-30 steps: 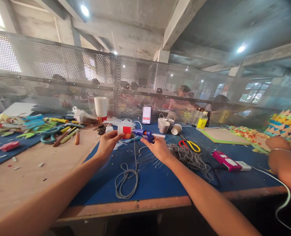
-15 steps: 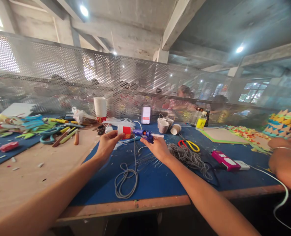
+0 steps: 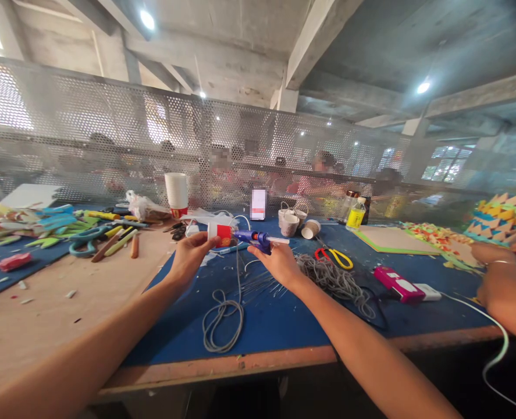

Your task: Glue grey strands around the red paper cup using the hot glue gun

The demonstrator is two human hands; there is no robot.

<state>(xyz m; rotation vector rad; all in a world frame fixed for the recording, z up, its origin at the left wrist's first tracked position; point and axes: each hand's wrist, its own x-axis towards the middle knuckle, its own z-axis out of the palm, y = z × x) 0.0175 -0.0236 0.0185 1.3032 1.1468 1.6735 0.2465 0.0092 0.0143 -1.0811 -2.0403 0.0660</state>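
Observation:
My left hand (image 3: 195, 249) grips a white and red paper cup (image 3: 223, 234), turned on its side above the table. In my right hand (image 3: 276, 261) is a blue hot glue gun (image 3: 254, 237), with a pale glue stick (image 3: 279, 240) poking out of its back. Its nozzle points left at the base of the cup; whether the tip touches cannot be made out. Below, a loop of grey cord (image 3: 223, 326) lies on the blue mat (image 3: 279, 326), and a tangled heap of grey cord (image 3: 334, 279) sits to the right of my right hand.
Scissors (image 3: 87, 240) and several tools lie left. Stacked paper cups (image 3: 176, 192), a phone (image 3: 258, 203), cord-wrapped cups (image 3: 289, 222) and a yellow-labelled bottle (image 3: 356, 214) stand behind. Yellow-and-red-handled scissors (image 3: 340, 258) and a magenta box (image 3: 397, 284) lie right, near another person's arm (image 3: 500, 285).
My hands, the cup and the glue gun keep nearly the same pose. The view has shifted very slightly, and the other person's arm at the right has moved a little.

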